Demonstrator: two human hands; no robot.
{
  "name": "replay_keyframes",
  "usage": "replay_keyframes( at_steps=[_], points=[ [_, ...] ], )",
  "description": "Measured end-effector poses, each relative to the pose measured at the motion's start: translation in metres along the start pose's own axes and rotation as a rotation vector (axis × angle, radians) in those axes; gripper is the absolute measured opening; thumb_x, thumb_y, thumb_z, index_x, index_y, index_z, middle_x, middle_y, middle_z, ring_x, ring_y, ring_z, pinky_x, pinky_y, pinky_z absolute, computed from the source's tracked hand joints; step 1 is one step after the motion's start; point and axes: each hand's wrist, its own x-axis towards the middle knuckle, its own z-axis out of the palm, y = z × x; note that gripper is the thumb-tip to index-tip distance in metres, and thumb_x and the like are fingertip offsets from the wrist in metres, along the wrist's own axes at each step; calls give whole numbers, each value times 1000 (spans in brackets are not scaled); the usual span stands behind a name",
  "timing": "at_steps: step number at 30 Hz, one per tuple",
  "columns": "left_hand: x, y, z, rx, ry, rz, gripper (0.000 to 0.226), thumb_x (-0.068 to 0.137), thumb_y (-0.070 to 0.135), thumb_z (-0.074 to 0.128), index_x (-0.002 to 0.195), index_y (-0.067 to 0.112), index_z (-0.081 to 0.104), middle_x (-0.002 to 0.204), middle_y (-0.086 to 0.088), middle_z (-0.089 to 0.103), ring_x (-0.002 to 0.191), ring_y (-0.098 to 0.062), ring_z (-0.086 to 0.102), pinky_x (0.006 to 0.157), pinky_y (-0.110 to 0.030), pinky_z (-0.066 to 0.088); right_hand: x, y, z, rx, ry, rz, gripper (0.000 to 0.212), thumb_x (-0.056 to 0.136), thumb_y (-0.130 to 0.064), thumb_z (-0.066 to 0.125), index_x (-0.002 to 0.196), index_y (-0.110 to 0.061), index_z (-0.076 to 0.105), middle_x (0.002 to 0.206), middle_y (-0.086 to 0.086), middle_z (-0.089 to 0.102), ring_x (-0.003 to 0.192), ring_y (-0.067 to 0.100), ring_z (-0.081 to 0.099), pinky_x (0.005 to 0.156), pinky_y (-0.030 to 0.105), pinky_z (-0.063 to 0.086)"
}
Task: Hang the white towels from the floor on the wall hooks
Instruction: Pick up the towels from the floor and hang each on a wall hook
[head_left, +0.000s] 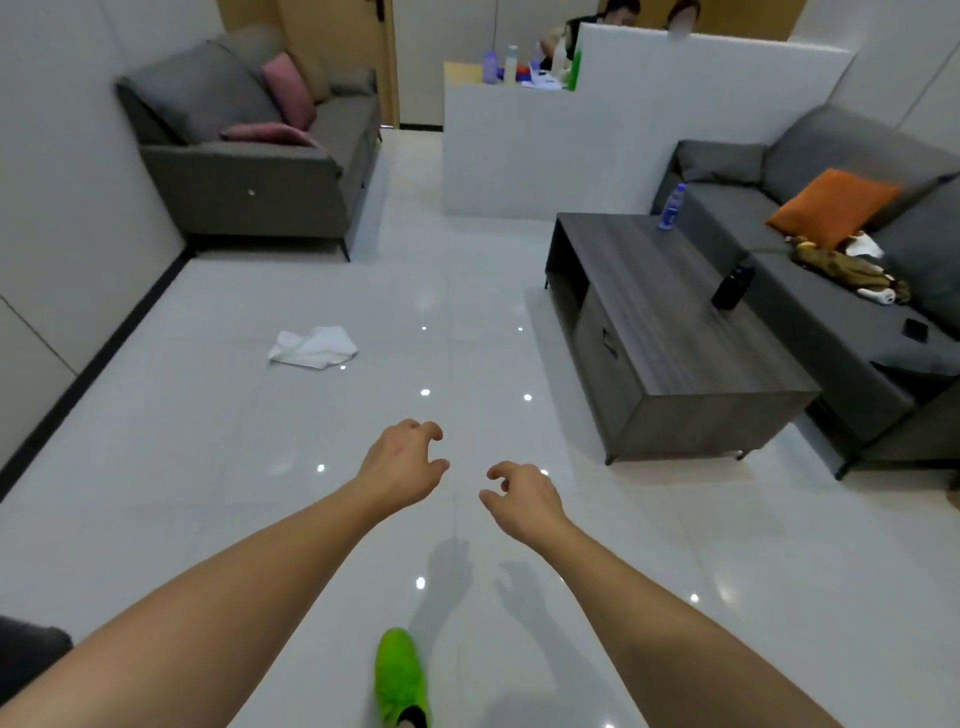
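A crumpled white towel (313, 347) lies on the glossy tiled floor, ahead and to the left of me. My left hand (404, 462) and my right hand (519, 499) are stretched out in front at about waist height, fingers curled and apart, holding nothing. Both hands are well short of the towel, which is beyond and left of my left hand. No wall hooks are in view.
A dark wooden coffee table (675, 332) with a water bottle (672, 206) stands to the right, a grey sofa (852, 270) behind it. Another grey sofa (249, 156) sits against the left wall. A white counter (571, 130) with people behind it is at the back. My green shoe (401, 675) is below.
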Motion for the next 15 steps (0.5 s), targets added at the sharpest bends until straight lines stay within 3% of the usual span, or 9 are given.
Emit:
replay_keyframes(
  at_steps=[4,8,15],
  points=[
    [80,-49,-37,-12,-19,-49,46,92,40,61,133,23,54,132,-2,53,113,-22,56,93,-32,46,87,-63,4,-2,-43,-6,42,92,-37,62,132,-25,59,127,0,60,104,16,62,78,22,44],
    [157,-92,-83,-14,-8,-83,45,91,39,62,133,22,54,130,-3,54,112,-22,56,90,-30,45,161,-121,5,22,-71,-35,40,92,-37,61,130,-25,60,100,-7,59,73,3,53,64,17,40],
    [270,-162,-128,-41,0,-175,44,91,41,61,132,23,55,131,-1,54,114,-21,56,87,-29,43,288,-197,19,-47,-174,-30,42,92,-38,60,131,-23,60,128,3,58,114,19,58,93,29,48]
  ],
)
